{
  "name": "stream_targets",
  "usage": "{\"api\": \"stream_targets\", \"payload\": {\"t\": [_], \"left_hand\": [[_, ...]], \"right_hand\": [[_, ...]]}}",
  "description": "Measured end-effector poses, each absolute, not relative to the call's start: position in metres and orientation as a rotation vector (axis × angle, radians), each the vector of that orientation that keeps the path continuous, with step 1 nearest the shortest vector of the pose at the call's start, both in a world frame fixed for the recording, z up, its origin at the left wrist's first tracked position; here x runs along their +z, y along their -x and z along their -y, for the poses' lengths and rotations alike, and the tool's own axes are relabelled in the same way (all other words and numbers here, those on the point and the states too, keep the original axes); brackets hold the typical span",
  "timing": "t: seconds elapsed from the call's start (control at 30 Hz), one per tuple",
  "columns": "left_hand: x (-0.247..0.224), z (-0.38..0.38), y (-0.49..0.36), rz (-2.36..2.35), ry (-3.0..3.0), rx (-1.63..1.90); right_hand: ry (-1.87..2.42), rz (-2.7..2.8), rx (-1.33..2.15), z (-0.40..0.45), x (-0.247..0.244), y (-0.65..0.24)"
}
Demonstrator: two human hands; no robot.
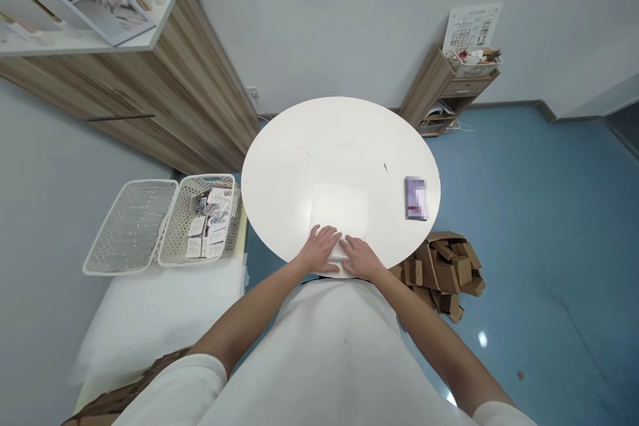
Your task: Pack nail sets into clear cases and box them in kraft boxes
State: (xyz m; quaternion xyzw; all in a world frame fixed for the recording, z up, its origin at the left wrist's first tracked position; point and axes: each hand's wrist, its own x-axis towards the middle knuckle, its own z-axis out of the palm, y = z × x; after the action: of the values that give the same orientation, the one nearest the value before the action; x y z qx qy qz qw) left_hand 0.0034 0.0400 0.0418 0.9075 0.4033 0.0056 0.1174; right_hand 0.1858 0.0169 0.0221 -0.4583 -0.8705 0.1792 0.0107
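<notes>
A thin, see-through white sheet point(339, 203) lies on the near part of the white table, hard to tell from the tabletop. At its near end a small folded white bundle point(338, 253) shows between my hands; what may be inside is hidden. My left hand point(320, 250) grips the bundle's left side, fingers stretched over it and thumb on the near side. From the right, my right hand point(360, 258) holds the other side, its fingers bent toward the left hand.
The oval-looking white table point(344, 126) carries a purple-and-white pack point(415, 198), blurred out, at its right. A white basket point(172, 253) of small packets stands left, beside an upturned clear lid point(132, 226). Brown cardboard boxes point(444, 273) pile up on the floor at right.
</notes>
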Motion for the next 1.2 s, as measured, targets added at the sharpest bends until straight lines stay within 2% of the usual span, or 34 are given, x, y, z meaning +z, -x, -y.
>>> {"api": "stream_targets", "payload": {"t": [0.13, 0.33, 0.47, 0.63, 0.9, 1.03, 1.2], "left_hand": [[0.041, -0.043, -0.001, -1.134, -2.547, -0.020], [0.041, -0.066, 0.000, -1.198, -2.307, 0.028], [0.041, -0.082, 0.001, -1.235, -2.124, 0.016], [0.038, -0.106, 0.009, -1.272, -1.683, 0.099], [0.026, -0.115, 0.037, -1.389, -1.126, 0.084], [0.019, -0.108, 0.038, -1.462, -1.124, 0.078], [0.022, -0.103, 0.032, -1.698, -1.433, -0.071]], "right_hand": [[1.408, 2.684, 0.672, -0.026, 0.034, -0.191], [1.540, 2.538, 0.631, -0.045, 0.044, -0.196], [1.632, 2.421, 0.831, -0.056, 0.040, -0.202], [1.827, 1.980, 1.162, -0.072, 0.027, -0.209], [1.836, 1.752, 1.467, -0.096, 0.012, -0.212], [1.865, 1.769, 1.462, -0.099, 0.012, -0.209], [1.970, 1.767, 1.342, -0.096, 0.012, -0.206]]}}
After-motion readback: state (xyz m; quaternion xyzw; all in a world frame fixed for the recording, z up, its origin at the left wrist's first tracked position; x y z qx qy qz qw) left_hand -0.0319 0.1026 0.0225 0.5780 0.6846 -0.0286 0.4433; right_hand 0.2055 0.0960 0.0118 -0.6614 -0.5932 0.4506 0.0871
